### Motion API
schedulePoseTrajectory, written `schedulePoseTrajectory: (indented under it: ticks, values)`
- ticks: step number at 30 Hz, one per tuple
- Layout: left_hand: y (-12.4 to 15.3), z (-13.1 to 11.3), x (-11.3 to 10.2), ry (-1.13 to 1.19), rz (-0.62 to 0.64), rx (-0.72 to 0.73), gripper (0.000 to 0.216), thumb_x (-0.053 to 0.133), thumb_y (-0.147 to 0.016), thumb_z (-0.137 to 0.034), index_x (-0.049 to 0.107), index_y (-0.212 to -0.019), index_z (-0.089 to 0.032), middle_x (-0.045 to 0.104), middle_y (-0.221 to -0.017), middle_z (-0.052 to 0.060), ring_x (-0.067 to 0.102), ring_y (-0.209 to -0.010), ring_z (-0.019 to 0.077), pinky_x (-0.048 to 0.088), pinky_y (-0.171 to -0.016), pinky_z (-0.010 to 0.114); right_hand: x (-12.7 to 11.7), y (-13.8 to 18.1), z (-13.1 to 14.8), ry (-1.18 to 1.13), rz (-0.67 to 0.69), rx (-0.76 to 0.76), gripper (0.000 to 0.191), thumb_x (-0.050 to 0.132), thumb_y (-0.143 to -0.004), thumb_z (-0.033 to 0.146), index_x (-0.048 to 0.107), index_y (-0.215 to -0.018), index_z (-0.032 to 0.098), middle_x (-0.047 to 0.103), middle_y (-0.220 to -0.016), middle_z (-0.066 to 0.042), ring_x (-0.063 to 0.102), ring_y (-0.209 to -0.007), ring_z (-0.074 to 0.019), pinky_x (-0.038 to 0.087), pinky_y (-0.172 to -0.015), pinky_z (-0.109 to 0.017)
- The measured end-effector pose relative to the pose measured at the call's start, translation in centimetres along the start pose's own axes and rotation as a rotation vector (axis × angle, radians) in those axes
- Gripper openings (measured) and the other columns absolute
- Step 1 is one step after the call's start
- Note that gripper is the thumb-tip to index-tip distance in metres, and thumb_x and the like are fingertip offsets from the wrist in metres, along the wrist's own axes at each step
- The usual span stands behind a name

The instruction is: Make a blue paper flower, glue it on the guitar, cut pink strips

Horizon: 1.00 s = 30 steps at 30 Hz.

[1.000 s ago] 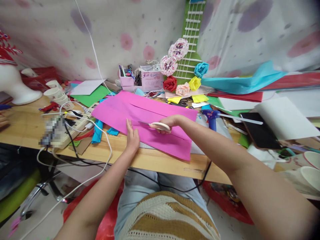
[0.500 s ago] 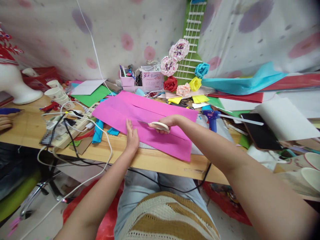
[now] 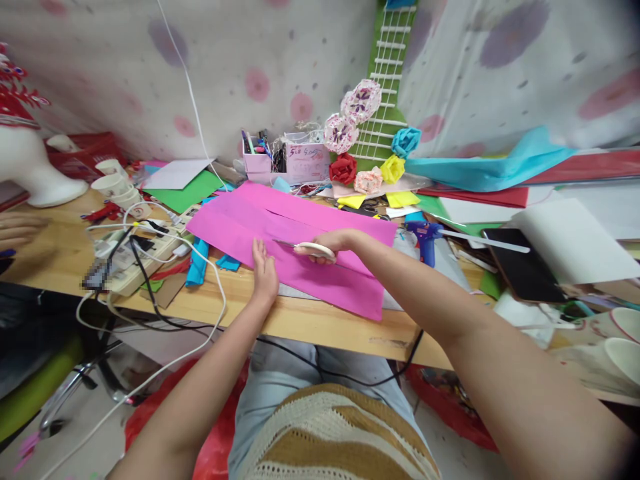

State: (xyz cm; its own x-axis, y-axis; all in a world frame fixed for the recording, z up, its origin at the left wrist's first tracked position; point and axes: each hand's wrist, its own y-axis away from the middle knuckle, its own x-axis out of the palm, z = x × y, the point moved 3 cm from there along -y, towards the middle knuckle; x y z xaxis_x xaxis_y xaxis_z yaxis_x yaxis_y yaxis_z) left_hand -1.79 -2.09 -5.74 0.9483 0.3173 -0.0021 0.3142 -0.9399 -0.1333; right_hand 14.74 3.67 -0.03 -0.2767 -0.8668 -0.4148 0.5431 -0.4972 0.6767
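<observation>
one pink sheet (image 3: 227, 220), one pair of scissors (image 3: 316, 250)
right hand (image 3: 336, 241): fingers curled round scissors; left hand (image 3: 265, 275): fingers extended on sheet

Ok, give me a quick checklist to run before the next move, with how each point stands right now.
1. Right hand has the scissors: ok, fingers at the handles.
2. Left hand on the pink sheet: ok, at the near edge.
3. Left fingers well away from the blade tip: not ok in my judgement; the tip points their way with little gap.
4. Lower blade under the sheet: cannot tell.
5. Glue gun off the sheet: ok, it lies beyond the right edge.
6. Co-worker's hand away from the scissors: ok, it is at the far left.
</observation>
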Motion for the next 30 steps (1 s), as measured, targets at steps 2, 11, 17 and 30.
schedulePoseTrajectory:
  ticks: [2,11,17,30]
  values:
    - [-0.1,0.3,0.0,-0.016,0.01,0.016,0.066,0.032,-0.078,-0.011,0.012,-0.141,-0.014,0.021,-0.149,0.014,0.024,-0.137,0.0149,0.02,-0.113,0.034,-0.1,0.1,0.0,0.007,-0.015,-0.009,0.052,0.049,-0.078,0.063,0.056,-0.083,0.011,0.058,-0.062,-0.001,0.054,-0.051,-0.0087,0.043,-0.051,-0.021]
    - [1.1,-1.6,-0.4,-0.422,0.153,0.411,0.052,0.045,-0.073,-0.012,0.039,-0.124,-0.015,0.039,-0.132,0.014,0.037,-0.127,0.0218,0.031,-0.108,0.042,0.1,1.1,0.1,-0.03,0.047,0.015,0.061,0.042,-0.075,0.073,0.052,-0.079,0.013,0.058,-0.065,-0.003,0.057,-0.056,-0.0096,0.043,-0.05,-0.019]
    - [0.2,-3.3,-5.3,-0.68,-0.09,0.317,0.03,0.049,-0.073,-0.016,0.049,-0.103,-0.017,0.05,-0.099,0.008,0.054,-0.083,0.0162,0.051,-0.076,0.034,0.0,0.5,-0.1,-0.055,0.105,0.016,0.057,0.046,-0.074,0.071,0.05,-0.078,0.014,0.058,-0.067,-0.003,0.058,-0.057,-0.0107,0.044,-0.052,-0.021]
    - [1.0,-4.9,-3.3,-1.093,0.906,0.668,0.044,0.042,-0.088,-0.035,0.046,-0.127,-0.016,0.048,-0.134,0.01,0.041,-0.126,0.02,0.033,-0.106,0.035,-0.2,0.1,-0.6,-0.058,0.129,0.039,0.039,0.048,-0.085,0.05,0.054,-0.082,0.012,0.06,-0.068,-0.003,0.059,-0.058,-0.0103,0.047,-0.055,-0.021]
